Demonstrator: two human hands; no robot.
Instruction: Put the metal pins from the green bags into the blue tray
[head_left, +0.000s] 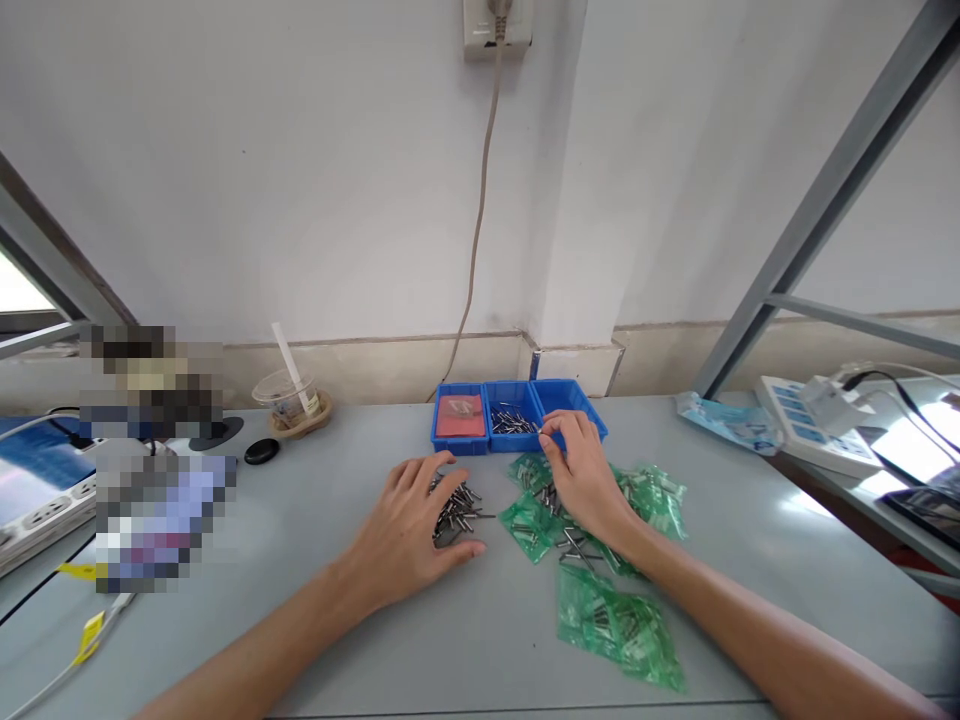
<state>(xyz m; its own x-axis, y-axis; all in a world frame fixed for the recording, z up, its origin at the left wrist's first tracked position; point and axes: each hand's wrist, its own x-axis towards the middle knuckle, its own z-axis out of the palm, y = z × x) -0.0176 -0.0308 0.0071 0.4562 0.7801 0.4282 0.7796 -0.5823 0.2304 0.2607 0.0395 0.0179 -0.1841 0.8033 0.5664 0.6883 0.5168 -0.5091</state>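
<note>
My left hand [409, 530] rests over the left side of a pile of metal pins [461, 508], its fingers spread and curved. My right hand [581, 470] is at the front of the blue bins, thumb and index finger pinched together near the front edge of the middle bin [493, 442]; what the pinch holds is too small to tell. Dark metal pins [513, 422] lie in that middle bin. Green plastic bags [531, 525] with metal parts lie under and around my right hand, and more green bags [619, 625] lie nearer the front. Some loose pins [576, 548] lie between them.
The left blue bin [460, 443] holds a red piece. The right bin [559, 393] is beside the middle one. A plastic cup [289, 392] with a straw, a black round lid [262, 451], a blue packet [731, 424] and power strips [814, 425] stand farther out.
</note>
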